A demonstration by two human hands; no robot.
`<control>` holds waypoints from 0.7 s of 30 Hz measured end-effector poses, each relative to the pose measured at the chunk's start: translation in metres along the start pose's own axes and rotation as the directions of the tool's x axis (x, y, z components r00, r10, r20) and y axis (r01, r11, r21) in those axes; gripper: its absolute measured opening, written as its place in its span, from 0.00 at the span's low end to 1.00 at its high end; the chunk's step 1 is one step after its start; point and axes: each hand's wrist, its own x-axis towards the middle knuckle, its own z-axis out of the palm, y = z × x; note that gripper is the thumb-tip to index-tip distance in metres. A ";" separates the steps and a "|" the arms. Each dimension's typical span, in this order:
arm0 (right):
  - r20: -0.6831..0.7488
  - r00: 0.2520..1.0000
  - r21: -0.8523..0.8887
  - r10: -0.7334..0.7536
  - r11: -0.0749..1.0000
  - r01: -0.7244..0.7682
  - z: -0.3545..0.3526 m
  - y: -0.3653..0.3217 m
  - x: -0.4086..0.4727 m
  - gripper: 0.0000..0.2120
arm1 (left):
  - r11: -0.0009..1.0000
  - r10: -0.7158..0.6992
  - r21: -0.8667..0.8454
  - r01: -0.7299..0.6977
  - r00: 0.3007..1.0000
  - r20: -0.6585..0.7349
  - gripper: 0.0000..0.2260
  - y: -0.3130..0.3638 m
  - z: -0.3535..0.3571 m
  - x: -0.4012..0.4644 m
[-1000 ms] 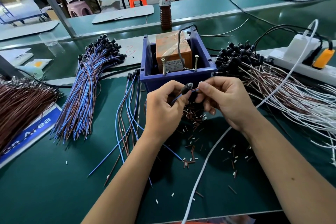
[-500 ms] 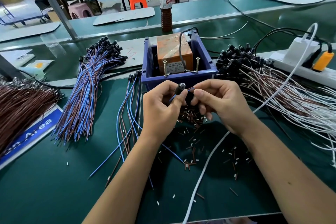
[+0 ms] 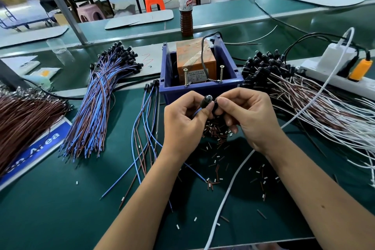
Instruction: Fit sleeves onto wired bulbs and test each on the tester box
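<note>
Since a second ago, raised slightly toward the blue plastic tester box (image 3: pixel 199 85), both hands closer together. Left hand (image 3: pixel 182 122) pinched round the small black-sleeved clear bulb on blue and brown wires (image 3: pixel 206 101), dome up, just above the thumb. Right hand (image 3: pixel 246 119) curled, fingertips (image 3: pixel 222 101) nipping the sleeve's side. Probably seating the sleeve: best pushed straight along the wires, square, fully home before touching leads to the two upright screws (image 3: pixel 185 77) beyond the grip.
</note>
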 end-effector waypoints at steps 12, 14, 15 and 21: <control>-0.035 0.999 0.036 -0.026 0.999 0.027 0.008 -0.005 -0.004 0.05 | 0.999 0.046 0.010 -0.045 0.996 -0.077 0.06 0.003 0.003 -0.002; -0.034 0.999 0.047 -0.029 0.998 0.031 0.009 -0.005 -0.004 0.05 | 0.998 0.062 0.018 -0.061 0.994 -0.093 0.07 0.005 0.005 -0.003; -0.035 0.999 0.049 -0.029 0.998 0.030 0.010 -0.005 -0.004 0.05 | 0.997 0.073 0.025 -0.070 0.992 -0.105 0.07 0.005 0.006 -0.004; -0.172 0.985 0.228 0.016 0.973 0.024 -0.001 -0.013 -0.001 0.05 | 0.996 0.085 -0.006 -0.090 0.958 -0.273 0.07 0.004 -0.002 -0.002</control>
